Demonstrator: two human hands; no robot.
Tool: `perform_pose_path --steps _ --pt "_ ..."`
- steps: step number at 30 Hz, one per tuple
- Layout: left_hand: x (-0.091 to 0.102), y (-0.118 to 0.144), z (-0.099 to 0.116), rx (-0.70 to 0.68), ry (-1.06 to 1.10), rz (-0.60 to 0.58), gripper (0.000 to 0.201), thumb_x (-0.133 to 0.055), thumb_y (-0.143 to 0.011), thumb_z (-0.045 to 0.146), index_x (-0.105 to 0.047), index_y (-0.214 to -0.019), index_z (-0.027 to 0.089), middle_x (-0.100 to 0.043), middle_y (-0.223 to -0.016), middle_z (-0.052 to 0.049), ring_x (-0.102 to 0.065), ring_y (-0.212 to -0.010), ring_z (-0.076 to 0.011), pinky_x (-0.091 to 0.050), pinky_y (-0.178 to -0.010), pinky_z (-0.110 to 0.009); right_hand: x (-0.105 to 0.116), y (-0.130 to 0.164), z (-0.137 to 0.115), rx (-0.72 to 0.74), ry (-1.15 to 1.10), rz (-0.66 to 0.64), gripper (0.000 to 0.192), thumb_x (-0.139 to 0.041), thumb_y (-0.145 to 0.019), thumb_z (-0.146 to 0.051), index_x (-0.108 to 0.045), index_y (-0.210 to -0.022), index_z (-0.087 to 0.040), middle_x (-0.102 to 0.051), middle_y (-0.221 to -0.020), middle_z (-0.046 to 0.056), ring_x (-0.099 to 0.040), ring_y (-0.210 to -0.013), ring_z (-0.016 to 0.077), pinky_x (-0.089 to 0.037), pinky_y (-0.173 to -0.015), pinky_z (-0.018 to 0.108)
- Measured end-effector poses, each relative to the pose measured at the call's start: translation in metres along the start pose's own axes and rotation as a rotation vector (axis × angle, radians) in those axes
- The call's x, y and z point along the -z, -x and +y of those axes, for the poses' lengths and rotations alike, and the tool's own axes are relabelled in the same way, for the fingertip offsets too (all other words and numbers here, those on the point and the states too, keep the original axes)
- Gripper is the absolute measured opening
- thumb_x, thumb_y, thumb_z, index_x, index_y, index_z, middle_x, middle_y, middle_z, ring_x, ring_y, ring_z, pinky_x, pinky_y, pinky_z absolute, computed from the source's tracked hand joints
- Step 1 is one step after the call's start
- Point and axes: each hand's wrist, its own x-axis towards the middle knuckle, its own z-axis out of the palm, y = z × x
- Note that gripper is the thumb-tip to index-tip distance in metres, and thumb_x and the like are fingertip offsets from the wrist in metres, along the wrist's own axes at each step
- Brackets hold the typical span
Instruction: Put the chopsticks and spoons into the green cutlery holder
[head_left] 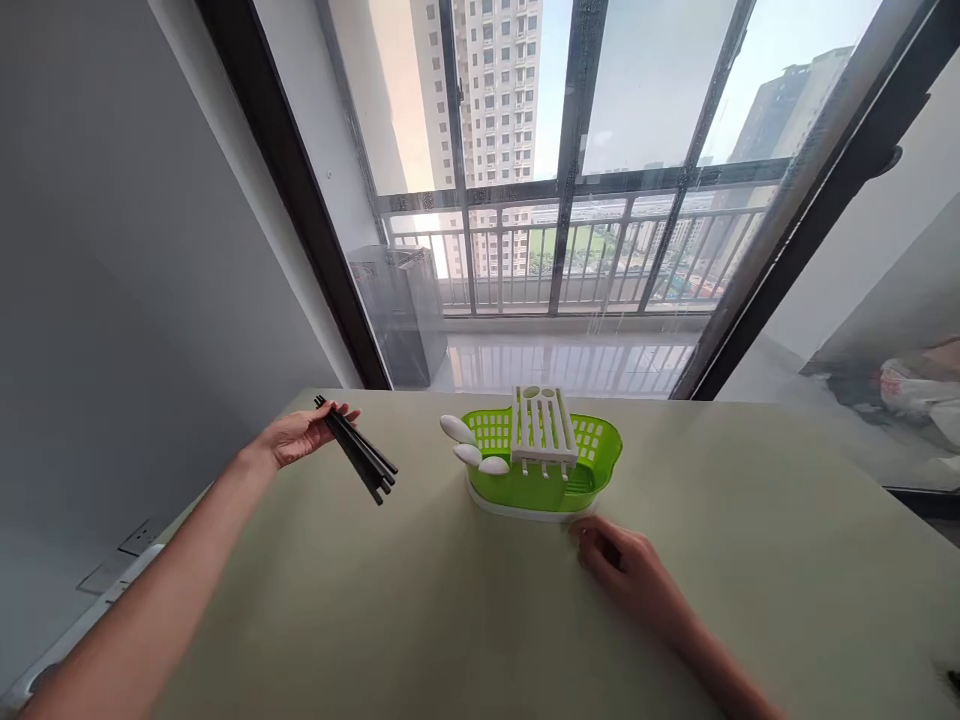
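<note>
- Left hand (306, 432) pinches the black chopsticks (360, 455) near one end, left of the green basket (525, 490); uneven bundle — sticks could slip or fan out.
- Right hand (626, 560): fingers curled beside basket's white base (517, 514), cannot tell whether gripping; a knock could shift it.
- White spoons (466, 455) overhang — easily snagged.

Bundled slim black chopsticks (358, 450) are slanting downward; a perforated green plastic basket (525, 490) is standing upright beside them.
</note>
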Motion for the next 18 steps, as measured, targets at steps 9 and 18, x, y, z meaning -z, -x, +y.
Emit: perform_pose_path --steps 9,18 --pt "0.037 0.014 -0.021 0.239 -0.810 -0.367 0.043 -0.087 -0.066 0.051 -0.066 -0.077 0.015 -0.072 -0.081 -0.007 -0.075 -0.092 -0.0302 -0.063 -0.080 -0.037 0.003 0.002 0.000 -0.007 0.011 -0.009 0.028 -0.044 -0.098 -0.038 -0.065 -0.102 -0.020 -0.051 -0.069 -0.002 -0.041 -0.062 0.0138 -0.037 -0.060 0.024" --pt "0.027 0.020 -0.059 0.154 -1.527 -0.165 0.033 -0.050 -0.090 0.049 -0.049 -0.079 0.019 -0.073 -0.080 -0.008 -0.074 -0.060 -0.0218 -0.058 -0.054 -0.029 0.005 0.003 -0.002 -0.012 0.031 -0.005 0.030 -0.044 -0.097 -0.041 -0.066 -0.099 -0.020 -0.056 -0.069 -0.002 -0.046 -0.062 0.0139 -0.040 -0.061 0.024"
